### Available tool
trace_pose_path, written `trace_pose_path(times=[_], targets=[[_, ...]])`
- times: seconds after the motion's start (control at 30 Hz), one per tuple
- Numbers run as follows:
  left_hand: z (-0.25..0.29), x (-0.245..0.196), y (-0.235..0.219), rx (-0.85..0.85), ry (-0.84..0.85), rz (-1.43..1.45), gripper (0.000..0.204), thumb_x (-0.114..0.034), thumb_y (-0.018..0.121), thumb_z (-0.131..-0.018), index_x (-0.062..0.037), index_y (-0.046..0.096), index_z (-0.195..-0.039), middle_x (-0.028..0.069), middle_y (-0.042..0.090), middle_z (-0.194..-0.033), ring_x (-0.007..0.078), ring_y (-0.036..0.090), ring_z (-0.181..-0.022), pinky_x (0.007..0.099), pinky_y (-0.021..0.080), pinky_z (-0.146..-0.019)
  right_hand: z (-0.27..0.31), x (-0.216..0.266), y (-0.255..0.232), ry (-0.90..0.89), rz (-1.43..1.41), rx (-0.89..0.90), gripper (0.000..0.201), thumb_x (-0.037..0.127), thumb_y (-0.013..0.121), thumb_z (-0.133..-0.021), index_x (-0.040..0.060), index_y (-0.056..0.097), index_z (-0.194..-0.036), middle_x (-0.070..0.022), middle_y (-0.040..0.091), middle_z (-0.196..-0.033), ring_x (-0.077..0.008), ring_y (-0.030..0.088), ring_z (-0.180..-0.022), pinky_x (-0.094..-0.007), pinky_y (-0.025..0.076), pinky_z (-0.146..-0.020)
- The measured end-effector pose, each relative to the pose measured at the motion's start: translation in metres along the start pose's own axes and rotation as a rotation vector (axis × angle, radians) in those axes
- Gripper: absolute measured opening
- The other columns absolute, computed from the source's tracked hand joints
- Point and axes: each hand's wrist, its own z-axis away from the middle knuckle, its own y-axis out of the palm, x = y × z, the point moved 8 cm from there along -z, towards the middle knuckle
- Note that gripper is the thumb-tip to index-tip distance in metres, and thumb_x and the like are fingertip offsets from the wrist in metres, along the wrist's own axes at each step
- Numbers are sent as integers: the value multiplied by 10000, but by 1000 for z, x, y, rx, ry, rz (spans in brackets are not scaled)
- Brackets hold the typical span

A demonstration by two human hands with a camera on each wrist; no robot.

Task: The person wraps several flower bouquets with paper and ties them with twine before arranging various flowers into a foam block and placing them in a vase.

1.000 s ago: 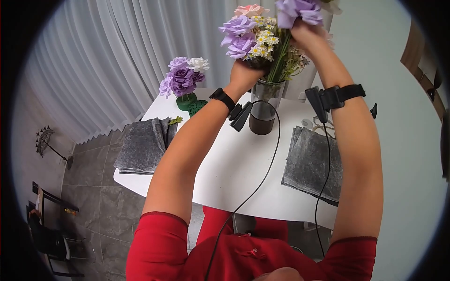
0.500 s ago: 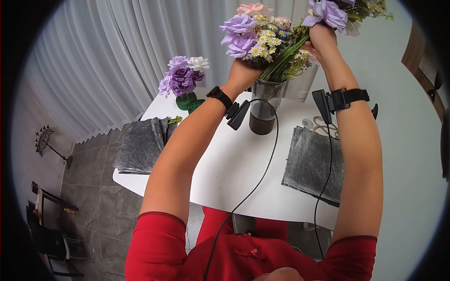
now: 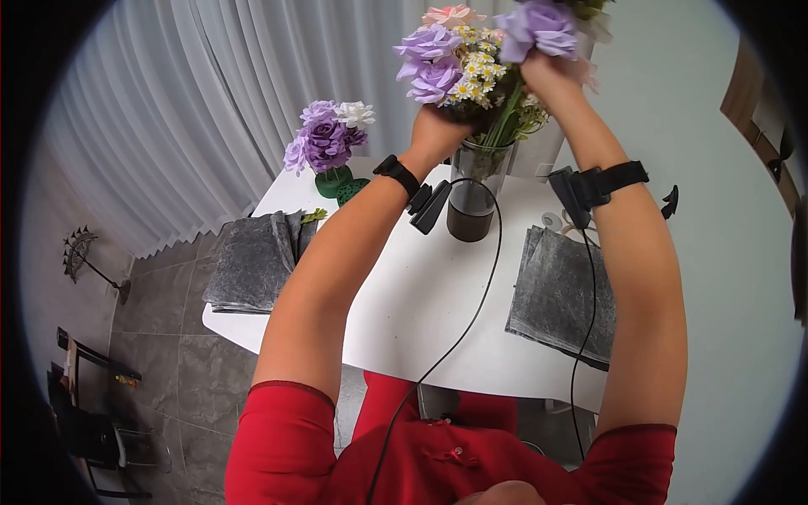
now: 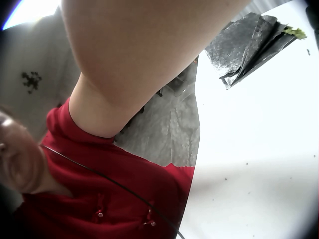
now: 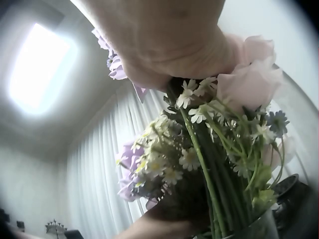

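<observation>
My left hand (image 3: 440,135) is at the base of the flowers on the left, just above the rim of the clear vase (image 3: 478,195); its fingers are hidden behind the blooms. Over it spread lilac roses (image 3: 430,52) and small white daisies (image 3: 480,74). Up and to the right, my right hand (image 3: 551,77) grips green stems (image 3: 506,118) below a large lilac rose (image 3: 540,32). Those stems run down into the vase mouth. In the right wrist view, pale pink roses (image 5: 249,85) and daisies (image 5: 189,158) hang beside the gripped stems (image 5: 219,191).
Purple and white flowers (image 3: 326,141) in a green base stand at the table's back left. Folded dark grey sheets lie at the left (image 3: 252,261) and right (image 3: 562,295) of the white table (image 3: 404,311). Cables hang from both wrists. A curtain (image 3: 219,101) is behind.
My right hand, with the stems, swung to the right and tilted them, then came back left to a more upright lean. The left hand has stayed nearly in place.
</observation>
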Motion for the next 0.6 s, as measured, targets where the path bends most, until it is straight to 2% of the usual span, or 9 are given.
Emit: trace_pose_path(times=[0.03, 0.1, 0.17, 0.23, 0.27, 0.33, 0.47, 0.53, 0.6], targets=[[-1, 2, 1, 1, 0, 0, 584, -129, 828, -694, 14, 552, -1188, 99, 634, -1142, 185, 611, -1020, 321, 500, -889, 4, 6, 9, -104, 31, -21, 407, 379, 448, -876, 65, 595, -1089, -166, 662, -995, -321, 626, -850, -391, 511, -730], [-1, 9, 1, 1, -37, -3, 538, -96, 809, -690, 14, 563, -1155, 98, 641, -1122, 183, 617, -997, 319, 503, -875, 17, 26, 16, -275, 184, -148, 474, 433, 438, -852, 75, 607, -1112, -177, 649, -1107, -369, 608, -1051, -429, 502, -866], [-1, 12, 1, -24, -45, -39, 518, -83, 800, -685, 14, 567, -1137, 97, 646, -1103, 183, 621, -979, 320, 506, -863, 25, 29, 22, -218, 123, -53, 460, 416, 442, -852, 76, 601, -1117, -180, 656, -1086, -360, 620, -1033, -419, 508, -850], [-2, 15, -1, -48, -55, -74, 498, -71, 791, -680, 13, 572, -1119, 96, 651, -1085, 183, 625, -961, 321, 508, -851, 29, 34, 25, -125, 7, 150, 436, 368, 427, -864, 49, 586, -1115, -180, 691, -965, -306, 686, -876, -373, 533, -772], [-3, 15, 0, -37, -57, -77, 490, -65, 786, -677, 12, 573, -1112, 93, 653, -1072, 183, 628, -951, 321, 510, -842, 29, 39, 23, -124, 9, 150, 436, 368, 427, -864, 49, 586, -1115, -180, 691, -965, -306, 686, -876, -373, 533, -772], [-4, 14, 2, -23, -59, -76, 483, -59, 781, -673, 11, 574, -1104, 90, 656, -1059, 183, 630, -940, 322, 511, -833, 32, 36, 29, 30, -105, 239, 417, 338, 403, -883, 19, 589, -1076, -158, 702, -832, -240, 700, -688, -336, 542, -691], [-2, 4, 0, -31, -48, -121, 486, -55, 784, -672, 16, 576, -1105, 88, 662, -1041, 184, 635, -935, 323, 515, -820, 37, 14, 44, 81, -204, 195, 393, 314, 392, -907, 3, 589, -1044, -136, 697, -753, -186, 685, -590, -320, 541, -638], [-1, 8, -1, -44, -45, -93, 480, -49, 781, -676, 17, 578, -1106, 90, 664, -1038, 186, 636, -934, 323, 516, -817, 33, -11, 63, 56, -159, 235, 387, 318, 402, -909, 24, 599, -1068, -148, 704, -842, -245, 701, -710, -348, 544, -691], [-2, 8, 5, 50, -44, 28, 465, -39, 773, -691, 19, 582, -1111, 93, 664, -1039, 190, 636, -942, 323, 518, -819, 33, -13, 64, -126, 24, 187, 360, 312, 426, -896, 78, 611, -1097, -150, 687, -968, -300, 664, -882, -377, 525, -778]])
